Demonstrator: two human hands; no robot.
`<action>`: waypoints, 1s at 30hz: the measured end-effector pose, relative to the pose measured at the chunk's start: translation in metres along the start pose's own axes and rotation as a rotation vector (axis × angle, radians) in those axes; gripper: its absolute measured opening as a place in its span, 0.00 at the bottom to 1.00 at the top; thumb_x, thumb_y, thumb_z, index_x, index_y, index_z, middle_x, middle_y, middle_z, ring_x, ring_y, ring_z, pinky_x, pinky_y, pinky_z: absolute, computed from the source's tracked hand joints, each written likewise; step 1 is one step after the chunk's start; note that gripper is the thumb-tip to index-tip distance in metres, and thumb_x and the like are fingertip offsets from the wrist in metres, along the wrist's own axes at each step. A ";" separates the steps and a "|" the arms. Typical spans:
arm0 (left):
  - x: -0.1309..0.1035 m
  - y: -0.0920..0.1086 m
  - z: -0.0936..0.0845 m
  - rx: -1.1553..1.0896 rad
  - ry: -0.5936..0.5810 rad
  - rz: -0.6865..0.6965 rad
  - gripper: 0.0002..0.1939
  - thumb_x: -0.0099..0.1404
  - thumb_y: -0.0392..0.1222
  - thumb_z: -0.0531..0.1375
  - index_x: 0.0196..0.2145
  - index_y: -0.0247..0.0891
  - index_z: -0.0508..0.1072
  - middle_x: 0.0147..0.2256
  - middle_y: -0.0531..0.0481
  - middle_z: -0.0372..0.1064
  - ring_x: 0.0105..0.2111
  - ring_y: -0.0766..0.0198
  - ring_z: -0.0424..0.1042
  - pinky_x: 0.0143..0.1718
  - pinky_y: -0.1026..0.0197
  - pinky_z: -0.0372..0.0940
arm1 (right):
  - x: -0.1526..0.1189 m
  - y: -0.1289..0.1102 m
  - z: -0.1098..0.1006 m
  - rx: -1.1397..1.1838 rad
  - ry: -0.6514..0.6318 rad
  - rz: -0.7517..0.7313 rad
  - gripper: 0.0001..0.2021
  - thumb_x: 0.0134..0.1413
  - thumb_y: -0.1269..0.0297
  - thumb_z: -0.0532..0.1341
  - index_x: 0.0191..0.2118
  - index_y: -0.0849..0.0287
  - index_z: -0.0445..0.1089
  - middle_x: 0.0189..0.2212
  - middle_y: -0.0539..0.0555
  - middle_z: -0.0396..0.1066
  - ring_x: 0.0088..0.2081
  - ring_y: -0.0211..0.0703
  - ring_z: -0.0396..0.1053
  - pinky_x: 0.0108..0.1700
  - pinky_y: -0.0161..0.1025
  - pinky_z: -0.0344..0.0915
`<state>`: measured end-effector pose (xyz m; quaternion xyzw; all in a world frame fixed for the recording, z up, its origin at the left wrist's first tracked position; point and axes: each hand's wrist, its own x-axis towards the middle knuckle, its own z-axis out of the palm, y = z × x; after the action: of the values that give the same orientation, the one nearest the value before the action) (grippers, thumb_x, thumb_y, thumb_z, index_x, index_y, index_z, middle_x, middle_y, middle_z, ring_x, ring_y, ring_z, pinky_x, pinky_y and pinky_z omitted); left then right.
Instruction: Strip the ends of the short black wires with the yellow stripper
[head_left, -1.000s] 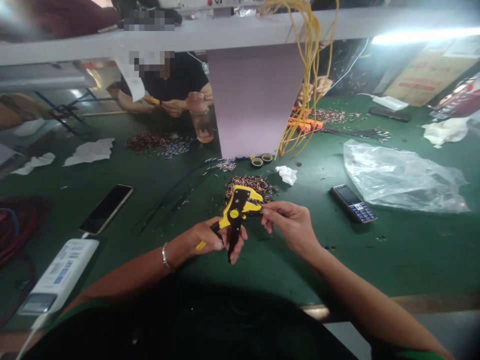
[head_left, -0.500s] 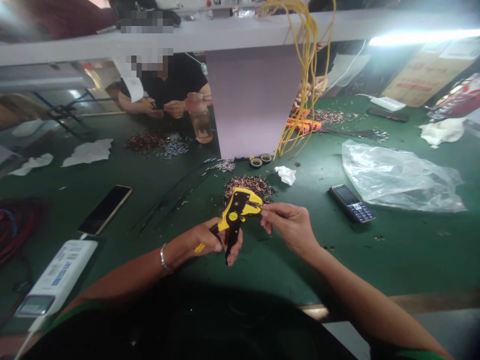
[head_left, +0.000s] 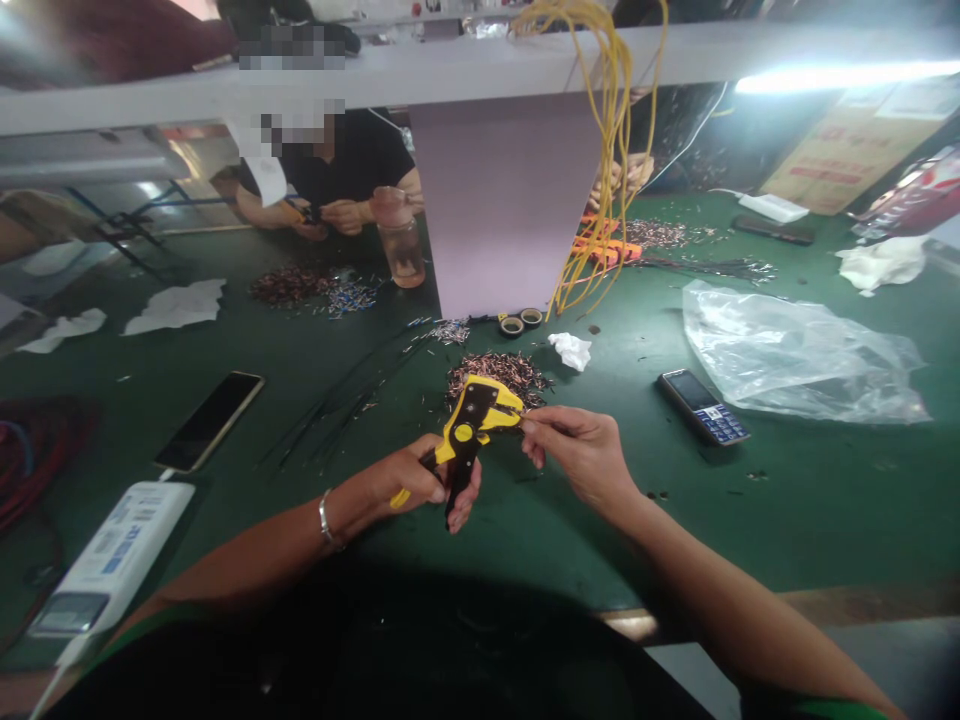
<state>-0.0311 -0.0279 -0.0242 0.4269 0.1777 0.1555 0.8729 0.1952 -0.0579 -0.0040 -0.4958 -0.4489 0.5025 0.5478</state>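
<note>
Two bare hands meet above the green surface [head_left: 637, 560], between its near edge and a heap of copper-coloured clippings [head_left: 502, 374]. The left hand [head_left: 435, 480] is wrapped around the handles of a yellow-and-black tool [head_left: 469, 420], holding it off the surface with its nose pointing right; the tool partly covers the front of the heap. The right hand [head_left: 574, 440] has thumb and forefinger pinched together at the tool's nose, on a thin piece [head_left: 523, 413] too small to make out clearly.

Dark wires [head_left: 330, 405] lie to the left of the heap, and small pale pieces [head_left: 450, 330] are scattered behind it, near the foot of an upright panel [head_left: 502, 200]. Two rings [head_left: 511, 326] sit there too, with a crumpled tissue [head_left: 570, 350] just to their right. Toward the right edge are a keypad phone [head_left: 703, 408] and, beside it, a clear plastic bag [head_left: 802, 355]. Toward the near left corner lies a white power strip [head_left: 112, 555], with a dark-screened smartphone [head_left: 210, 420] beyond it. At the far edge, a co-worker's hands [head_left: 345, 215] are close to a bottle [head_left: 401, 240].
</note>
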 end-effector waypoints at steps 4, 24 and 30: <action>0.000 0.001 0.003 -0.019 0.018 0.022 0.16 0.43 0.34 0.63 0.34 0.33 0.75 0.23 0.48 0.68 0.21 0.62 0.68 0.24 0.56 0.67 | 0.000 -0.002 0.000 0.008 0.012 0.003 0.02 0.43 0.67 0.68 0.24 0.58 0.79 0.16 0.49 0.72 0.15 0.34 0.64 0.19 0.36 0.62; -0.002 0.001 0.015 -0.045 0.114 0.054 0.08 0.49 0.34 0.65 0.30 0.30 0.73 0.20 0.51 0.68 0.15 0.67 0.65 0.18 0.62 0.67 | 0.000 -0.005 -0.001 0.018 0.015 0.015 0.02 0.42 0.67 0.67 0.26 0.58 0.78 0.16 0.49 0.72 0.15 0.34 0.64 0.20 0.36 0.62; -0.004 0.001 0.016 -0.036 0.171 0.043 0.06 0.49 0.32 0.63 0.29 0.31 0.72 0.16 0.55 0.65 0.13 0.70 0.62 0.15 0.66 0.63 | 0.000 -0.005 -0.001 0.014 0.006 0.026 0.03 0.42 0.66 0.68 0.26 0.59 0.78 0.16 0.49 0.72 0.16 0.34 0.64 0.19 0.36 0.62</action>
<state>-0.0280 -0.0402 -0.0133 0.3999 0.2396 0.2133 0.8586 0.1966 -0.0575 0.0013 -0.4991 -0.4373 0.5112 0.5461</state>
